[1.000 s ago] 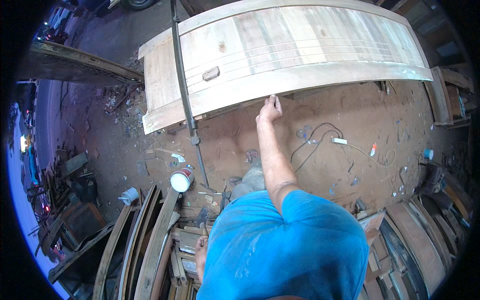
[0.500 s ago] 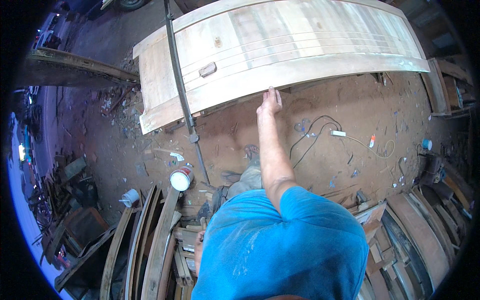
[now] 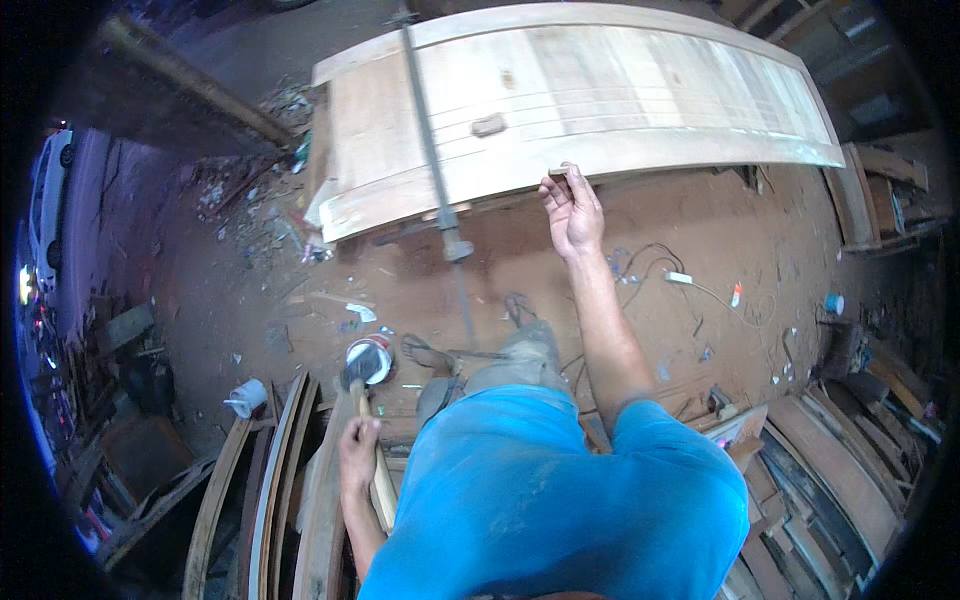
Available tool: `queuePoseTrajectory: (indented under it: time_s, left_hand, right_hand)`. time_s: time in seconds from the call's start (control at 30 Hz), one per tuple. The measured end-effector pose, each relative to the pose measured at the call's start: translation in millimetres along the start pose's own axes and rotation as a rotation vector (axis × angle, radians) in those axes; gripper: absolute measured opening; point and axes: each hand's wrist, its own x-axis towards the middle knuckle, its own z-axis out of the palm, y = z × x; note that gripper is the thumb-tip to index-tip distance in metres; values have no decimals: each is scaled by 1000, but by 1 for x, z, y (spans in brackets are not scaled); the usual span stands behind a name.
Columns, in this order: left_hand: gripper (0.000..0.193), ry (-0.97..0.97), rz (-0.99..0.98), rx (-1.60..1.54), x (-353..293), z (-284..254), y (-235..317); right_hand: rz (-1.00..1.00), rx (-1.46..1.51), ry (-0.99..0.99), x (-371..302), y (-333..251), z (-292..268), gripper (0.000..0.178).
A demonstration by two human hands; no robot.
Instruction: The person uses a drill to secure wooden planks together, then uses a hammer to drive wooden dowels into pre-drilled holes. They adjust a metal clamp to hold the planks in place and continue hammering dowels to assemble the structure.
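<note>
My left hand [image 3: 358,455], at the lower left, is closed round the wooden handle of a hammer [image 3: 383,495]. The dark hammer head points forward, in front of a white paint bucket [image 3: 381,369]. My right hand [image 3: 574,215] is raised palm up by the near edge of a large pale wooden door panel [image 3: 600,100]. Between its thumb and fingertips is a small brown piece of wood [image 3: 557,172], only partly visible. A long bar clamp [image 3: 424,130] crosses the panel's left part, its lower jaw at the near edge. A small wooden block [image 3: 489,125] lies on the panel.
Stacked boards [image 3: 270,480] stand at the lower left, and more timber [image 3: 840,470] is piled at the lower right. A cable with a white socket strip [image 3: 678,278] lies on the dirt floor. A white pail [image 3: 246,398] sits at the left, near scattered debris.
My left hand has come out from beside my body, bringing the hammer forward. My right hand has turned palm up and shifted right. The view has shifted too.
</note>
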Motion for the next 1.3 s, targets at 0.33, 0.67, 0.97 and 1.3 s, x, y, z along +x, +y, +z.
queuePoseTrajectory:
  time_s: [0.33, 0.67, 0.97, 1.3]
  left_hand:
    - [37, -199, 426, 53, 103, -158, 113]
    - [32, -375, 700, 1, 189, -181, 65]
    - [30, -278, 597, 126, 274, -214, 126]
    - [25, -80, 1083, 334, 408, -225, 249]
  right_hand:
    - [223, -880, -733, -216, 174, 211, 21]
    - [-59, -1220, -755, -235, 241, 263, 24]
    - [578, -742, -152, -164, 335, 243, 50]
    - [428, -327, -94, 15, 350, 348, 31]
